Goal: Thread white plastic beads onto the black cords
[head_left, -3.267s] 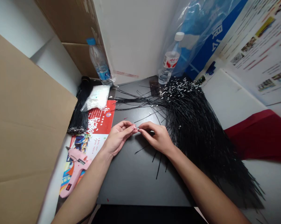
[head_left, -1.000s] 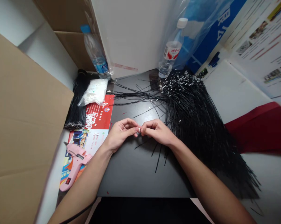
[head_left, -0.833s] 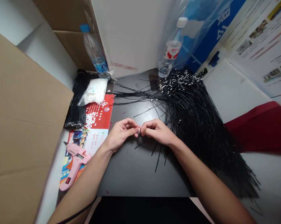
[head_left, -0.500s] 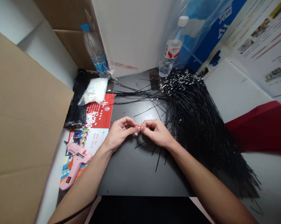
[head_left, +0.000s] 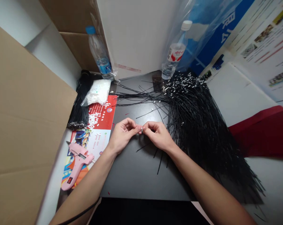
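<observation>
My left hand [head_left: 122, 137] and my right hand [head_left: 158, 135] meet fingertip to fingertip above the black mat [head_left: 136, 175]. Both pinch a tiny white piece [head_left: 141, 128] between them. A few thin black cords [head_left: 160, 161] trail out from under my right hand toward me; whether that hand grips them is hidden. To the right lies a big fan of black cords with white tips [head_left: 198, 125].
A pink glue gun [head_left: 77, 165] lies on printed paper at the left. Behind it are a bag of white pieces [head_left: 98, 92], loose white pieces [head_left: 94, 118], a black cord bundle [head_left: 80, 106], two water bottles [head_left: 99, 56] [head_left: 175, 53], cardboard [head_left: 24, 125] and red cloth [head_left: 263, 131].
The hands stay pinched together at the same spot; the fingers shift only slightly. The view has swung a little.
</observation>
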`<state>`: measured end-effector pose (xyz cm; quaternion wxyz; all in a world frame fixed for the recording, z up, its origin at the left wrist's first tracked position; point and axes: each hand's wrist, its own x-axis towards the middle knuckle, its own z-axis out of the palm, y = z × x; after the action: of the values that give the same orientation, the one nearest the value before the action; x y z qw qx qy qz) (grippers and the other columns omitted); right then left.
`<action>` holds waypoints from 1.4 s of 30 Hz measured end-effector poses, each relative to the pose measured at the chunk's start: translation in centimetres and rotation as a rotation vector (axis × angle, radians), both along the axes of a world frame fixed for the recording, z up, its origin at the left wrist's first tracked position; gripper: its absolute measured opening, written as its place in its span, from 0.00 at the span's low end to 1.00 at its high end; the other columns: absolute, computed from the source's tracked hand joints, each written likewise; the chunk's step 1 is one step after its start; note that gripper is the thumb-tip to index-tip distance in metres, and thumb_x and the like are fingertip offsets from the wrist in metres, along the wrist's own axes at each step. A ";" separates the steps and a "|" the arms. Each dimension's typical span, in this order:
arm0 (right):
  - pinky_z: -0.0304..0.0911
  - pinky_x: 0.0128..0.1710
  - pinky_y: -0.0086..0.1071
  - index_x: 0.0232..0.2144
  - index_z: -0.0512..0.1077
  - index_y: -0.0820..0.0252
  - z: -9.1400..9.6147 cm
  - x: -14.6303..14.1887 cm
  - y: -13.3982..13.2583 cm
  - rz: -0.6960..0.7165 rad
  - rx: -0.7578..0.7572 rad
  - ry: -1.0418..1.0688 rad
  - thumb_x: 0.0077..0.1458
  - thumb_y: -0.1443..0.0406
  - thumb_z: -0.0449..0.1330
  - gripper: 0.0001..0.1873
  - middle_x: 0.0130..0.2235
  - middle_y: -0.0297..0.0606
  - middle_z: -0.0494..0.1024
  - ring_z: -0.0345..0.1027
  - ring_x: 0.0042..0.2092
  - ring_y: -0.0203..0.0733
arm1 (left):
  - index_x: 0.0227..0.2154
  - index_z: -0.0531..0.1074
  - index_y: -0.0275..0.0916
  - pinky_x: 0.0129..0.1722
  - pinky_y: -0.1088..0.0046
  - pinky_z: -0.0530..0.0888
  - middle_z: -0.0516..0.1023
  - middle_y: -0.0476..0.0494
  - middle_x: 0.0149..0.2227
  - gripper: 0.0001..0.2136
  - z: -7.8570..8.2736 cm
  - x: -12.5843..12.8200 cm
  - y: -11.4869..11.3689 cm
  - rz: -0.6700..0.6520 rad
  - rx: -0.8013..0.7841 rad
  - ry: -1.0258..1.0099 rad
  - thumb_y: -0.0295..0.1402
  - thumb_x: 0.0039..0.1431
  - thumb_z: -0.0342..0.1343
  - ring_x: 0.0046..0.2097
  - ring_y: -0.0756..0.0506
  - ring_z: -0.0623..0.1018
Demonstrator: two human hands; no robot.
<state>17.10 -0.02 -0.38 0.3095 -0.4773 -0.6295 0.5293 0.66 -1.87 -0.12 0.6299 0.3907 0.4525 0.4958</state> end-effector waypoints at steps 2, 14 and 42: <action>0.54 0.28 0.27 0.22 0.70 0.62 0.0 -0.1 0.0 -0.017 0.001 0.017 0.53 0.59 0.56 0.14 0.24 0.34 0.71 0.59 0.27 0.33 | 0.25 0.65 0.38 0.39 0.72 0.74 0.81 0.48 0.29 0.17 -0.1 0.3 -0.1 0.034 0.011 -0.002 0.37 0.47 0.71 0.30 0.51 0.78; 0.53 0.25 0.26 0.23 0.72 0.63 0.1 -0.3 0.4 -0.070 -0.037 0.059 0.52 0.59 0.56 0.13 0.24 0.34 0.73 0.57 0.24 0.31 | 0.30 0.69 0.38 0.42 0.71 0.77 0.79 0.48 0.32 0.12 -0.3 0.8 -0.1 0.060 0.071 0.061 0.32 0.48 0.68 0.35 0.50 0.79; 0.60 0.28 0.26 0.39 0.77 0.60 -0.2 1.8 0.7 0.050 0.502 -0.223 0.58 0.65 0.59 0.09 0.32 0.35 0.80 0.68 0.27 0.32 | 0.29 0.64 0.39 0.37 0.74 0.74 0.78 0.52 0.30 0.20 -0.1 0.1 0.7 0.094 -0.026 0.066 0.39 0.45 0.71 0.31 0.51 0.80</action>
<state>18.91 0.68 -0.53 0.3337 -0.4255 -0.7826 0.3083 0.77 -1.21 -0.22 0.5958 0.3769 0.4972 0.5057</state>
